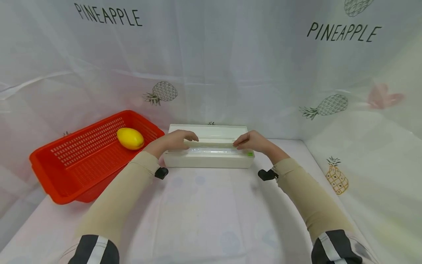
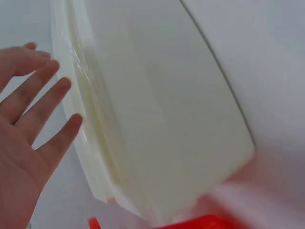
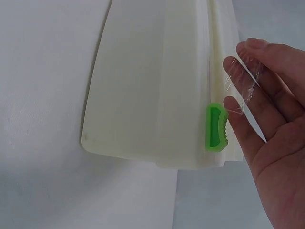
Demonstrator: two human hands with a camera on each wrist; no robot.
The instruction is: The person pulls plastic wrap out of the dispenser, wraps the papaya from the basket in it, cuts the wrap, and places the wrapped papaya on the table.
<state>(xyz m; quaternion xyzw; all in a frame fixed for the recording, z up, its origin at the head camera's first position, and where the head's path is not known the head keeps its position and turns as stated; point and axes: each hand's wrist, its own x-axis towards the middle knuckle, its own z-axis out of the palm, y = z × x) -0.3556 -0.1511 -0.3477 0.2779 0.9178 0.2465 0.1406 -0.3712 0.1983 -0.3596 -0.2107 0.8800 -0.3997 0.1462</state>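
A long white cling film dispenser (image 1: 207, 160) sits at the back of the table, its lid (image 1: 207, 130) raised behind it. Clear cling film (image 1: 211, 150) shows along its top. My right hand (image 1: 252, 143) pinches the film's edge (image 3: 249, 90) between thumb and forefinger, and the film stretches over the other fingers. Close by those fingers is a green slide cutter (image 3: 217, 128) at the dispenser's right end. My left hand (image 1: 173, 141) is over the dispenser's left end, its fingers spread beside the film and no film visible in its grasp.
A red plastic basket (image 1: 89, 176) stands to the left, close to my left forearm, with a yellow lemon (image 1: 130, 138) in it. A white cloth (image 1: 204, 216) covers the table. Pineapple-print curtains (image 1: 224, 73) hang behind and to the right.
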